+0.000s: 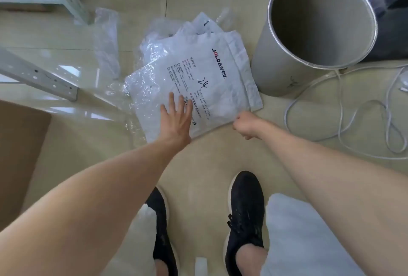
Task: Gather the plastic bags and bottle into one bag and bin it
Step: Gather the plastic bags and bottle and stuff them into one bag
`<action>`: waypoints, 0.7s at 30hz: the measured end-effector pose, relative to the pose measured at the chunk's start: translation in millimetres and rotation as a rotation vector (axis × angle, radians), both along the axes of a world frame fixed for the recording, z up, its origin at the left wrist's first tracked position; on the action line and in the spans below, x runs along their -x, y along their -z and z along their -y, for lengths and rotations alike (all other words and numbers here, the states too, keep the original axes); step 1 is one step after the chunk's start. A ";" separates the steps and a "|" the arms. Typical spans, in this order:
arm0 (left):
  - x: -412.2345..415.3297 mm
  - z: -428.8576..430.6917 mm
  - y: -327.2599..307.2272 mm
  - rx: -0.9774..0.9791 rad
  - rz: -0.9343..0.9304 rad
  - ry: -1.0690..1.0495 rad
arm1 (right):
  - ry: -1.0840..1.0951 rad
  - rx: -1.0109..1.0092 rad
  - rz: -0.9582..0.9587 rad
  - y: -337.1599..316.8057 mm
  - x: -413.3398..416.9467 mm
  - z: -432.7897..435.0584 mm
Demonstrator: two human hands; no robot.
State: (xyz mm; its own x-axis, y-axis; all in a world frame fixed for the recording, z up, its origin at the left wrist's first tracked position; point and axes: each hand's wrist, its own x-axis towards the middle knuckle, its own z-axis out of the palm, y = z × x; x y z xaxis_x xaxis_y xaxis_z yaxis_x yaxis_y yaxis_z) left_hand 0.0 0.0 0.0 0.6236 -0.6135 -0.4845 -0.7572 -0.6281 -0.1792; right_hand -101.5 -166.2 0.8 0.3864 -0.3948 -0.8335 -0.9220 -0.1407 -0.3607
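A pile of white and clear plastic bags (198, 72) lies on the tiled floor, the top one printed with black text and a handwritten number. My left hand (176, 118) rests flat on its near left part, fingers spread. My right hand (245, 125) is closed, pinching the top bag's near right corner. A separate clear bag (106, 39) lies further left by a shelf leg. The round grey bin (318, 39) stands open to the right of the pile. A small white object (201, 264), perhaps the bottle's top, shows at the bottom edge between my feet.
Grey metal shelf legs (44, 77) cross the left side. A cardboard box (19, 154) sits at the left edge. White cables (353, 116) loop on the floor right of the bin. My black shoes (245, 214) stand near the bottom.
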 end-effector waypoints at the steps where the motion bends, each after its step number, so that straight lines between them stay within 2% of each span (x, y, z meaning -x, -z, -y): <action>1: 2.0 0.9 0.5 -0.033 0.015 0.002 | 0.099 -0.008 0.024 4.8 -2.8 2.9; 4: 5.5 6.2 10.3 0.005 0.005 0.013 | 0.367 -0.013 0.103 11.7 -11.1 8.6; 6: 5.5 12.6 24.1 0.015 0.006 0.022 | 0.455 0.025 0.167 18.7 -14.5 7.1; 9: 3.7 19.4 42.8 0.013 0.026 0.009 | 0.501 0.075 0.126 36.1 -12.7 0.2; 15: -5.0 28.1 65.7 0.091 0.031 0.065 | 0.045 0.201 0.046 44.1 -3.7 3.5; 21: -0.4 18.0 69.6 0.122 -0.093 -0.042 | 0.061 0.270 0.052 51.3 7.1 7.7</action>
State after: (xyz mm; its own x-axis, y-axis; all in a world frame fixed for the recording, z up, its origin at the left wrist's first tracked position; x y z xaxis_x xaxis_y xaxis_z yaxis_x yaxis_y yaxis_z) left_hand 0.4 -18.0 -69.6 0.6060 -0.6457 -0.4646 -0.7396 -0.6723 -0.0304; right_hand -108.6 -173.9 -50.5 0.3944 -0.6242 -0.6744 -0.9130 -0.1827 -0.3648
